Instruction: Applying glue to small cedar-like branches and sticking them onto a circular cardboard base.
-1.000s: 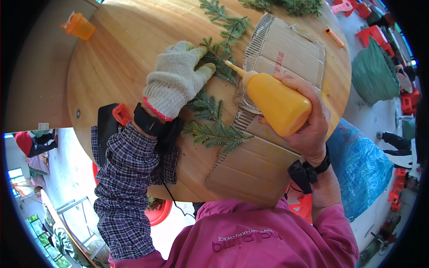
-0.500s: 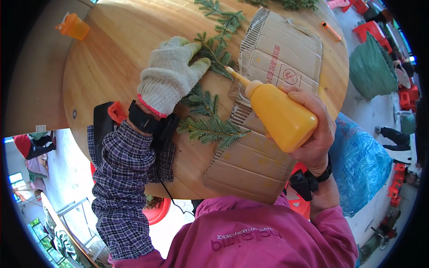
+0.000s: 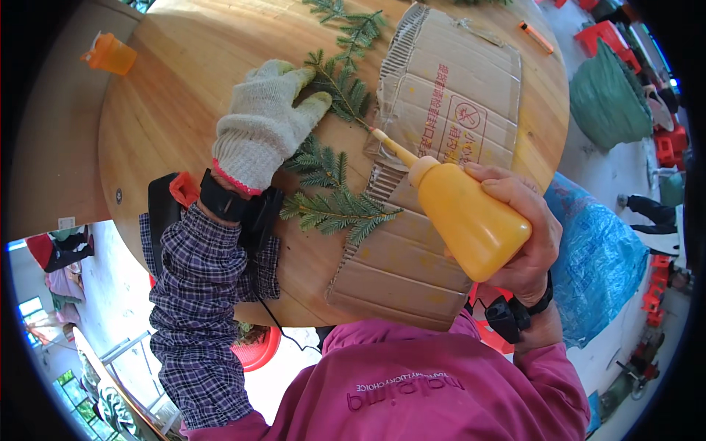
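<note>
My left hand [image 3: 268,117], in a whitish knitted glove, holds a small green fir sprig [image 3: 342,90] at its needles with thumb and fingers. Part of that grip is hidden. The sprig's bare stem end points toward my right hand. My bare right hand [image 3: 526,220] is wrapped round a yellow squeeze bottle [image 3: 471,213], tilted with its narrow nozzle toward the far left. The nozzle tip meets, or nearly meets, the stem end. Nearer to me lie more fir sprigs [image 3: 338,209], partly over a cardboard sheet [image 3: 412,272].
All this is on a round wooden table [image 3: 169,95]. An orange cup [image 3: 110,55] stands at far left, and an orange marker [image 3: 535,37] lies at far right. Beyond the table's right edge are a blue plastic bag [image 3: 588,257] and a green sack [image 3: 610,95].
The view has shifted slightly, so the table's things sit a little further left and up. The squeeze bottle has moved slightly toward me, its nozzle staying by the sprig's stem end.
</note>
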Demonstrator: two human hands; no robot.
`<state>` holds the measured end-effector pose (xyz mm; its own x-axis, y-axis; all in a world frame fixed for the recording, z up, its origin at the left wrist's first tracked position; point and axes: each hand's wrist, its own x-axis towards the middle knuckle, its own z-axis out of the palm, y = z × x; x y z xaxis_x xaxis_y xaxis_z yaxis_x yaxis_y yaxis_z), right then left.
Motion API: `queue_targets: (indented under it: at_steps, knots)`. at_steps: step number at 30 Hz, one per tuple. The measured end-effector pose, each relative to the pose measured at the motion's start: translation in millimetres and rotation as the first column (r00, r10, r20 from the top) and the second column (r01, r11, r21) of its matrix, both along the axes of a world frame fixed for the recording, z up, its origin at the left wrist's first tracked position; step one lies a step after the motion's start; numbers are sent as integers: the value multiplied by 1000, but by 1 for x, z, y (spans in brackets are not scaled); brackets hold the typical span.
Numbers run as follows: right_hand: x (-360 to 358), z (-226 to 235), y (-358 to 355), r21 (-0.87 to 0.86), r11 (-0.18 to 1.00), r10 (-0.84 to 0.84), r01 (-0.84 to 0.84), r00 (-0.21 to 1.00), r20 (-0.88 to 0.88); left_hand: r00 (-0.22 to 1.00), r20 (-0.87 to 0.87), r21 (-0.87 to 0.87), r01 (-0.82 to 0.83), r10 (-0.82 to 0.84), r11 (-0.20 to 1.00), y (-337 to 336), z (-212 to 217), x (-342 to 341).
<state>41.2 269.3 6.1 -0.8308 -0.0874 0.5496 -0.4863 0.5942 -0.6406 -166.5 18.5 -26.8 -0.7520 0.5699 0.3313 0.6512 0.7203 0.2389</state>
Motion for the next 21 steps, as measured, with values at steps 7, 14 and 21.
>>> queue_targets:
  at_steps: [7,14,21]
  knots:
    - [8,5,4,12,1000,-5,5,1000,-1,997,75,-60,5,-1,998,0,13,0]
    - [-12,7,21,-248,966,20,-70,980,-197,993,-117,15,-21,23,1000,14,30,6]
    - [-116,-2,60,-47,979,-201,196,957,-210,897,-30,-57,439,-441,897,12,25,2]
